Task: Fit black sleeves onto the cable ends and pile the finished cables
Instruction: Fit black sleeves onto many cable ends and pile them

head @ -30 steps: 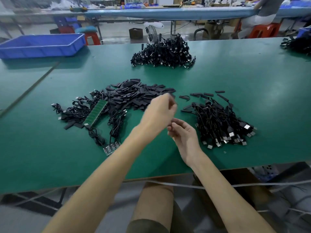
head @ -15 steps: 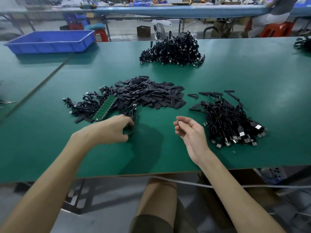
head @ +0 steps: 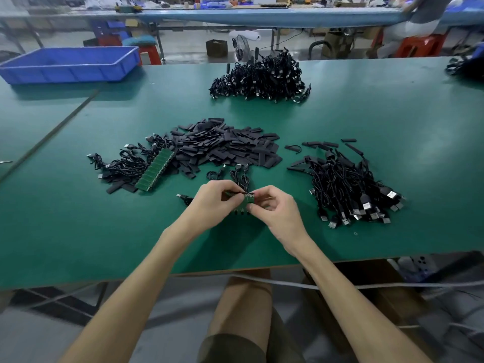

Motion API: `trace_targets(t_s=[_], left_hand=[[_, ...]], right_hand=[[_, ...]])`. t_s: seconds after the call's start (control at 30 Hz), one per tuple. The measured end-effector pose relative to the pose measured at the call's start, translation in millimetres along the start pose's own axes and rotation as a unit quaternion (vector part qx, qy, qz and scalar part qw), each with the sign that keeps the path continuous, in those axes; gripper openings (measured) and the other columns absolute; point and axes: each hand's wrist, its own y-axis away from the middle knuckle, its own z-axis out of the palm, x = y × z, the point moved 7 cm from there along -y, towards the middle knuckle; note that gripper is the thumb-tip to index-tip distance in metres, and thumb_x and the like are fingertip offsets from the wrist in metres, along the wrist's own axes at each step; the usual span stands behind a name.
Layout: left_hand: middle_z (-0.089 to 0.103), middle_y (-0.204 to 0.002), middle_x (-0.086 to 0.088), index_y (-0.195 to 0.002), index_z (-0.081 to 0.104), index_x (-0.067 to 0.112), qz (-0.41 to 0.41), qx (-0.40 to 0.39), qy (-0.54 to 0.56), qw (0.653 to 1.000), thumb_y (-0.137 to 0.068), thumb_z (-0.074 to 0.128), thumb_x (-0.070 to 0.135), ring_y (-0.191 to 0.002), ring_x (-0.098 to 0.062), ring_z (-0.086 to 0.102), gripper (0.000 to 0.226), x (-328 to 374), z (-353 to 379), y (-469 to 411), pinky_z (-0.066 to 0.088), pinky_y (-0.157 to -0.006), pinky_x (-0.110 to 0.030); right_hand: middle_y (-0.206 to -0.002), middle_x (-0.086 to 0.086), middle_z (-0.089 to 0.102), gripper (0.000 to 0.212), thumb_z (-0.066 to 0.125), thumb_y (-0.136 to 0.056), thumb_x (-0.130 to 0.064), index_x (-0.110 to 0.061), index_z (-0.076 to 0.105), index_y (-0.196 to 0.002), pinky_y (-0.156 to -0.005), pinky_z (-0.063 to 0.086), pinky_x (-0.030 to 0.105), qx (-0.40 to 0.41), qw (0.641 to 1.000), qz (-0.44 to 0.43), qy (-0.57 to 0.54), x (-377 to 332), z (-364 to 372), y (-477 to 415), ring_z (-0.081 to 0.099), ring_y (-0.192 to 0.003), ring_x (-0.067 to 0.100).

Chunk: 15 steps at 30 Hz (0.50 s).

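Overall, the green worktop (head: 392, 127) carries a tall cable pile (head: 259, 77) at the far side, a spread heap of black sleeves (head: 225, 148) at centre, and a second cable pile (head: 345, 184) just right of the hands. Nearest the front edge, the left hand (head: 209, 203) and right hand (head: 277, 210) meet, each pinching a small green board (head: 245, 203) between thumb and fingers. Short black cables (head: 242, 176) run from that board toward the sleeve heap.
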Motion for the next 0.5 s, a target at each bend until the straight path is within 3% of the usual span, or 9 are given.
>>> trace_targets(t_s=[0.1, 0.3, 0.5], left_hand=[[0.072, -0.084, 0.008, -0.09, 0.071, 0.022, -0.015, 0.012, -0.001, 1.0, -0.089, 0.076, 0.021, -0.076, -0.009, 0.067, 0.005, 0.0, -0.7, 1.5, 0.049, -0.067, -0.017], [0.064, -0.073, 0.011, -0.084, 0.065, 0.025, -0.034, 0.021, -0.008, 0.999, -0.086, 0.078, 0.025, -0.054, -0.001, 0.054, 0.014, -3.5, 1.8, 3.6, 0.039, -0.051, -0.011], [0.065, -0.081, 0.01, -0.084, 0.06, 0.028, -0.055, 0.046, -0.012, 0.997, -0.089, 0.075, 0.032, -0.068, -0.013, 0.059, 0.016, -3.9, 6.3, 11.0, 0.044, -0.058, -0.024]], right_hand=[[-0.086, 0.002, 0.077, 0.017, 0.086, -0.084, -0.015, -0.015, 0.071, -0.092, -0.076, 0.059, 0.028, 0.007, 1.0, 0.015, -0.002, 3.0, -0.3, 0.0, 0.072, -0.08, 0.015], [-0.081, 0.004, 0.077, 0.012, 0.084, -0.084, -0.013, -0.012, 0.073, -0.088, -0.07, 0.054, 0.027, 0.007, 0.999, 0.025, -0.02, 6.9, 0.3, -0.6, 0.068, -0.072, 0.013], [-0.071, -0.001, 0.072, 0.012, 0.086, -0.082, -0.011, -0.01, 0.075, -0.085, -0.062, 0.048, 0.023, 0.021, 0.999, 0.024, -0.033, 8.7, -2.3, -2.2, 0.059, -0.064, 0.008]])
